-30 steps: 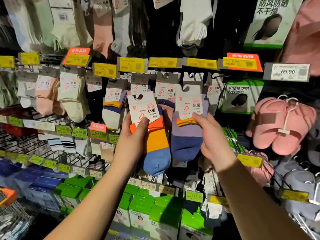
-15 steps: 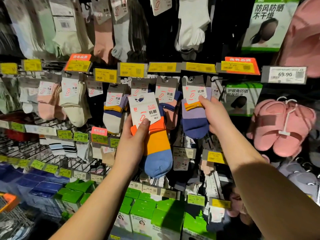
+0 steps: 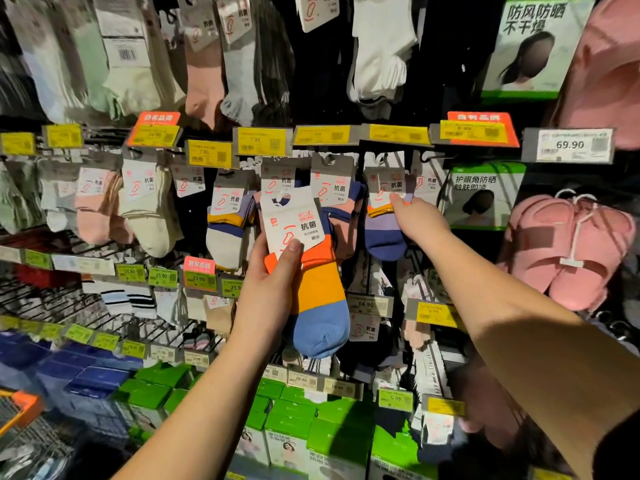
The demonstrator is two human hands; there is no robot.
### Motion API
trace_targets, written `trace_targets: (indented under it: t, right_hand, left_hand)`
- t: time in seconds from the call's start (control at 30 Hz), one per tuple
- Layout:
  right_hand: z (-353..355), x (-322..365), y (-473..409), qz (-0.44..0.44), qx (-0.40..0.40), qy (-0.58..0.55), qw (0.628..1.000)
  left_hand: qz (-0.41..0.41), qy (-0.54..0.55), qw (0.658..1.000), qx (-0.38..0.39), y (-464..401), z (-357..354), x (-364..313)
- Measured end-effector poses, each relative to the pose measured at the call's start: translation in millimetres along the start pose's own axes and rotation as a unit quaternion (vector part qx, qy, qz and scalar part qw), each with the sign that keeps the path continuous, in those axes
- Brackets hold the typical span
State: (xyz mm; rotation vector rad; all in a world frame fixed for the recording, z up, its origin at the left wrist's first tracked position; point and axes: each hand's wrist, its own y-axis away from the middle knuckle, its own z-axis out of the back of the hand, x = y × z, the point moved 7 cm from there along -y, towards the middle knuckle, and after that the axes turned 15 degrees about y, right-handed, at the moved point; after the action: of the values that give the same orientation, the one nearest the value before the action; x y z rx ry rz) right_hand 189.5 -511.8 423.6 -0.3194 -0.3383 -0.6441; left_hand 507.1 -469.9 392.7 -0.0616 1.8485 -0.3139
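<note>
Your left hand point(image 3: 270, 292) gripped the orange-blue socks point(image 3: 320, 299) just below the 7.99 tag point(image 3: 261, 142). Your right hand point(image 3: 417, 221) pinched the purple-navy socks point(image 3: 382, 233), down-right of it.

Both bare forearms reach up and forward. The left hand point(image 3: 273, 285) is raised in the middle, fingers curled in a grip and thumb pressed flat in front. The right hand point(image 3: 420, 220) stretches higher and farther right, its thumb pinching against the fingers.

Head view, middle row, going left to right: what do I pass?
pink socks → cream socks → striped grey socks → orange-and-blue socks in the left hand → purple-and-navy socks pinched by the right hand → pink slippers
</note>
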Motion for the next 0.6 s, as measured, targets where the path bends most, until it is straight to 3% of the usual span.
trace_targets:
  t: [0.2,0.4,0.6]
  right_hand:
    - [-10,-12,8,-0.010,0.003,0.016,1.000]
    - [-4,-27,60,-0.001,-0.101,-0.146,0.984]
    - [-23,19,154,0.127,0.010,-0.337,0.933]
  left_hand:
    - [-0.005,0.019,1.000,-0.006,-1,7,-1]
    - [-0.002,0.010,1.000,0.012,-1,9,8]
    - [0.000,0.007,0.999,0.040,10,-6,11]
